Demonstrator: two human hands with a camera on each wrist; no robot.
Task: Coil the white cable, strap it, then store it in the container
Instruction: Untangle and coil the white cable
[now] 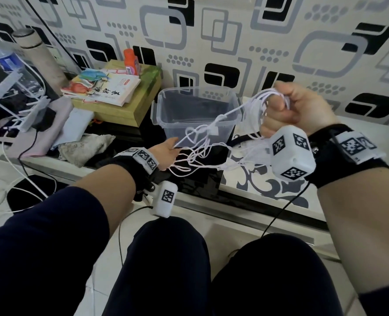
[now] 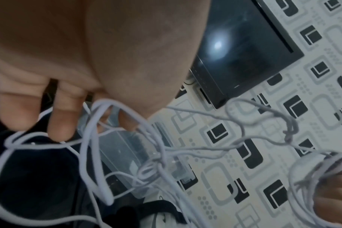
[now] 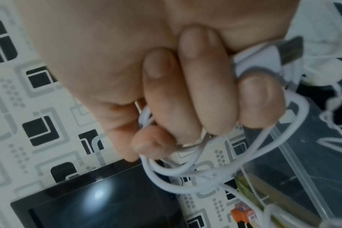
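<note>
1. Head view: right hand is raised in front of the patterned wall, fingers curled tight round a bunch of loops of the white cable.
2. Cable is a loose tangle, not a neat coil; strands run down-left from the right fist to the left hand, crossing in front of the container.
3. Left hand sits lower, near the table edge. Fingers are extended w/ strands passing at the fingertips; in the left wrist view the fingers look fairly straight w/ cable looped across them. Can't tell if any strand is actually pinched.
4. Right wrist view: fingers are folded over the loops, thumb closed in below; a USB plug sticks out beside the index finger.
5. Container is clear plastic, open-topped, upright on the dark part of the table, behind the cable tangle. No cable inside it.
6. Left of the container: olive box w/ books and an orange bottle on top.
7. Further left: water bottle, grey flask, other cords, crumpled cloth.
8. Both wrists wear black straps w/ white marker cubes.
</note>
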